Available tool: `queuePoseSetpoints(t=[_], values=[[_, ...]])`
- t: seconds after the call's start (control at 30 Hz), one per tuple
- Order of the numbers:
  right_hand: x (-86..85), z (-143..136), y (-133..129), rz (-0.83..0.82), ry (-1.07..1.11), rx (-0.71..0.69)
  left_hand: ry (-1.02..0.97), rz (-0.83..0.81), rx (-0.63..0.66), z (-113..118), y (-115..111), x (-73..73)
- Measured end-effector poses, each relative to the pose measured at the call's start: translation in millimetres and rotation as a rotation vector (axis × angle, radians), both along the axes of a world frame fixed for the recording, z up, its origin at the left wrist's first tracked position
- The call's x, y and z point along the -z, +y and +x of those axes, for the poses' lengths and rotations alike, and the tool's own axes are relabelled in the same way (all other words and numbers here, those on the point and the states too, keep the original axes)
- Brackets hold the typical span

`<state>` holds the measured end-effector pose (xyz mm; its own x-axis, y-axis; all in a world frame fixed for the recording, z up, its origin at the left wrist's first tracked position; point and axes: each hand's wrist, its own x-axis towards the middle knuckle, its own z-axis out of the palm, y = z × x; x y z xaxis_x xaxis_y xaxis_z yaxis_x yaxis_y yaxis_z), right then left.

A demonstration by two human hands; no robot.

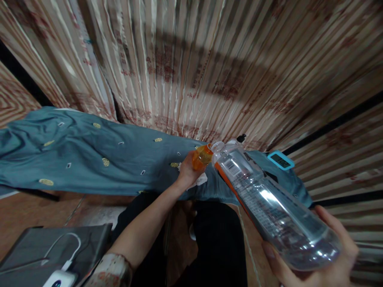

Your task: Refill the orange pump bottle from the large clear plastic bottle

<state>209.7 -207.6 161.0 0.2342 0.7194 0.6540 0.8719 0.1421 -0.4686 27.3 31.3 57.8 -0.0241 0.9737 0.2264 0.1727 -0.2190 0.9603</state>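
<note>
My left hand (188, 172) is wrapped round a small orange translucent bottle (202, 157) near the middle of the view. With my right hand (329, 255) I hold a large clear plastic bottle (275, 207) by its base. The clear bottle lies tilted, its neck pointing up and left to the mouth of the orange one; the two openings meet or nearly meet. Whether liquid passes between them cannot be made out. Some white tissue (201, 180) lies just below my left hand.
A teal cloth with pineapple prints (119, 159) covers the narrow surface ahead. At its right stands a blue-framed digital clock (280, 160), with a small black object (241, 138) further back. Pleated curtains (179, 71) hang behind. A white device with a cable (61, 278) rests on a grey surface (32, 247), lower left.
</note>
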Motion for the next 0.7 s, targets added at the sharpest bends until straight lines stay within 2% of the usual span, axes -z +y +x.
queuePoseSetpoints(t=[0.2, 0.53, 0.7], values=[[-6.7, -7, 4, 0.019, -0.060, -0.009, -0.026, 0.016, 0.000, 1, 1, 4.4], [-2.9, 3, -2, -0.013, -0.089, 0.028, 0.007, 0.025, 0.038, -2, -1, -3.4], [-4.7, 2, 0, -0.007, -0.073, 0.000, 0.013, 0.020, 0.029, -2, -1, -3.2]])
